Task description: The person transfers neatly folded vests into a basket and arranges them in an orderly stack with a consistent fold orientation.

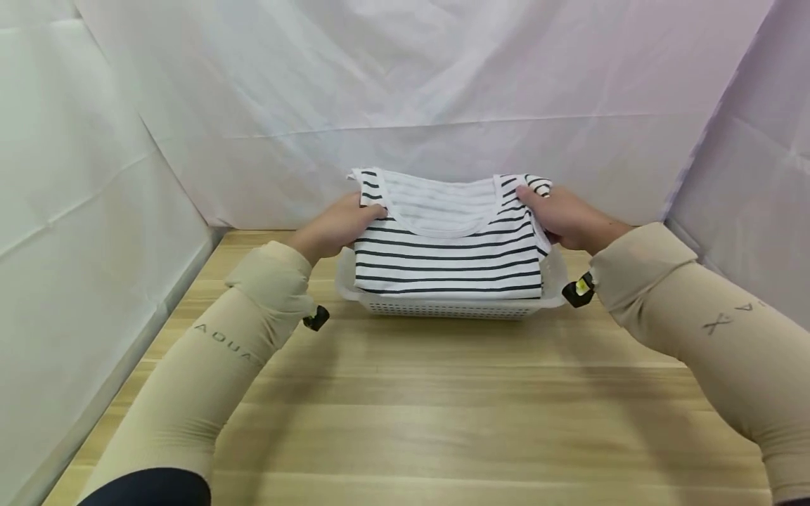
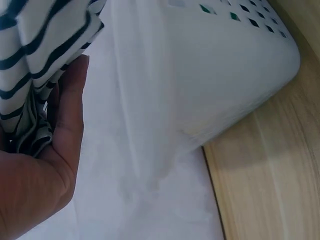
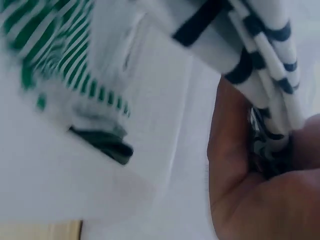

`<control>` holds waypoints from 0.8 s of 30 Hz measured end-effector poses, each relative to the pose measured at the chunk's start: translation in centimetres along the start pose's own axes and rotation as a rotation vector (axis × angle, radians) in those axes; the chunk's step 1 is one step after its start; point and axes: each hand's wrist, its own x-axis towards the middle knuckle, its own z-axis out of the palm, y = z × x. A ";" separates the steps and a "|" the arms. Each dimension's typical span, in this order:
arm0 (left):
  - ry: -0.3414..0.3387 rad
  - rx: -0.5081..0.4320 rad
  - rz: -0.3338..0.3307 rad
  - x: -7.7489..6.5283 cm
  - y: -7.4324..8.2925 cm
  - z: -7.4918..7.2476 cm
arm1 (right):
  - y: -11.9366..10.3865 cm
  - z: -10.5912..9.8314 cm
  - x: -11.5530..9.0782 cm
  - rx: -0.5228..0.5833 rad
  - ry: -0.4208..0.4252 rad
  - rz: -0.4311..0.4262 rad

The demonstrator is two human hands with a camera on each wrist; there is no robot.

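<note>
A folded white shirt with black stripes (image 1: 446,242) sits over a white perforated plastic basket (image 1: 443,307) at the far side of the wooden table (image 1: 405,407). My left hand (image 1: 335,226) grips the shirt's left shoulder and my right hand (image 1: 566,216) grips its right shoulder. Seen from the left wrist, the palm (image 2: 55,150) holds bunched striped cloth (image 2: 35,55) beside the basket wall (image 2: 200,75). From the right wrist, the fingers (image 3: 260,170) curl round striped fabric (image 3: 260,55). A green-striped garment (image 3: 55,55) shows blurred at the left of that view.
White cloth backdrops (image 1: 405,91) close off the back and both sides of the table. Both forearms wear beige sleeves (image 1: 209,372) with a small black device at each wrist. Bare wood lies between me and the basket.
</note>
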 end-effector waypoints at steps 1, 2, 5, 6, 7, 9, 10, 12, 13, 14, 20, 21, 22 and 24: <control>-0.011 0.020 -0.002 0.5 -0.2 0.1 | 0.1 0.0 0.3 -0.029 0.002 0.005; -0.020 0.039 -0.001 1.0 -0.5 0.3 | 0.2 0.0 0.5 -0.060 -0.001 0.001; -0.035 0.130 -0.002 2.2 -1.2 0.7 | 0.3 0.0 1.2 -0.147 -0.020 -0.023; -0.040 0.174 -0.002 2.5 -1.4 0.9 | 0.3 0.0 1.5 -0.175 -0.032 -0.030; -0.045 0.208 -0.008 2.7 -1.7 1.0 | 0.3 0.1 1.7 -0.200 -0.049 -0.034; -0.047 0.278 -0.028 3.0 -2.1 1.3 | 0.3 0.3 2.0 -0.255 -0.082 -0.037; -0.046 0.309 -0.038 3.1 -2.3 1.5 | 0.4 0.4 2.2 -0.284 -0.094 -0.034; -0.048 0.359 -0.053 3.3 -2.5 1.8 | 0.5 0.5 2.5 -0.349 -0.106 -0.029; -0.044 0.381 -0.062 3.4 -2.6 2.0 | 0.6 0.6 2.6 -0.384 -0.106 -0.027; -0.036 0.414 -0.066 3.5 -2.5 2.1 | 0.6 0.7 2.8 -0.424 -0.103 -0.028; 0.009 0.614 -0.110 3.9 -2.4 2.4 | -0.1 1.6 3.0 -0.660 -0.060 -0.026; 0.013 0.657 -0.116 3.9 -2.4 2.5 | -0.3 1.7 2.9 -0.693 -0.048 -0.028; 0.017 0.709 -0.117 3.9 -2.5 2.5 | -0.5 1.9 2.7 -0.723 -0.036 -0.031; 0.031 0.840 -0.083 3.8 -2.6 2.6 | -0.9 2.0 2.2 -0.796 -0.022 -0.048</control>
